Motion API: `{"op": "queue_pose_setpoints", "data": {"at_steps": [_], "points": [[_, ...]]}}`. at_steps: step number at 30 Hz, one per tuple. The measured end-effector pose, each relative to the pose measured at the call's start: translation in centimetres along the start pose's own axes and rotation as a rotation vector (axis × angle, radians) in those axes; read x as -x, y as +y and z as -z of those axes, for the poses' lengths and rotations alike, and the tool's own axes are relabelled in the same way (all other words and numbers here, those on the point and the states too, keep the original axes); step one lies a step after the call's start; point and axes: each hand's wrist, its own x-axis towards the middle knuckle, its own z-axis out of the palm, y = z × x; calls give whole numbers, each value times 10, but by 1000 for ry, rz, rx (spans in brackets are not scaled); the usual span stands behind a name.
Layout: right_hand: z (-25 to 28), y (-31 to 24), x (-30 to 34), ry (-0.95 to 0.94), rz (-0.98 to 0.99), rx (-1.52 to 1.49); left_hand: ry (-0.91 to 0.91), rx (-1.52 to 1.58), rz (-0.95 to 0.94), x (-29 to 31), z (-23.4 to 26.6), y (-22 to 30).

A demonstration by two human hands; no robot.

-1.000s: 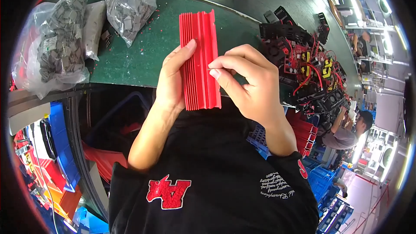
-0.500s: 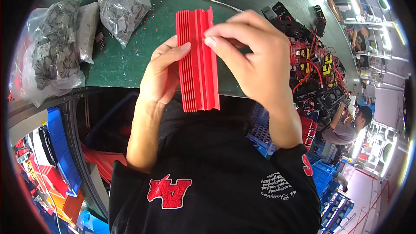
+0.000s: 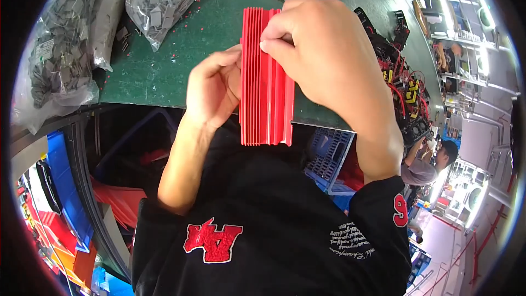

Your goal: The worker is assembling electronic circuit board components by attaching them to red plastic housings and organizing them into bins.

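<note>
Two hands meet on one red finned metal block (image 3: 267, 79), and from my remote seat I see it held upright above the near edge of the green surface (image 3: 159, 71), its long ribs running near to far. My left hand (image 3: 211, 90) is curled against the block's left side, fingers wrapped behind it and thumb along the front edge, gripping it. My right hand (image 3: 323, 57) is closed over the upper right part, with thumb and forefinger pinched on a rib near the top; I cannot tell whether something small sits between those fingertips. The block's near end is free, hanging over my black shirt (image 3: 263, 230).

On the far left of the surface lie three clear bags of small grey parts: one big bag (image 3: 55, 60) overhanging the left edge, a paler one (image 3: 107, 24) just beside it, and another (image 3: 156, 0) farther right. Between the bags and the block the green mat is bare, which gives the most room. To the right, past my right hand, black assemblies with red and yellow wires (image 3: 402, 85) crowd the surface edge. Below the surface sit blue crates (image 3: 329, 156) on the right and blue bins (image 3: 63, 186) on the left. Another person (image 3: 424, 164) stands well off to the right.
</note>
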Motion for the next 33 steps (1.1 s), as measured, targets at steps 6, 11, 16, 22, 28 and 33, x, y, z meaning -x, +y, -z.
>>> {"op": "queue_pose_setpoints", "data": {"at_steps": [6, 11, 16, 22, 28, 33], "points": [[-29, 4, 23, 420, 20, -150, -237, 54, -16, -31, 24, -19], [-34, 9, 29, 569, 114, -50, -234, 12, -39, -42, 20, -17], [-35, 8, 27, 429, -5, -246, -115, -34, -36, -36, 18, -16], [-30, 8, 26, 371, -17, -205, 10, -182, -29, -20, 2, 0], [-20, 12, 24, 247, 44, -226, 0, -325, 34, -19, 1, 10], [-9, 10, 16, 157, -20, -304, -49, -257, 50, -25, 14, 5]]}}
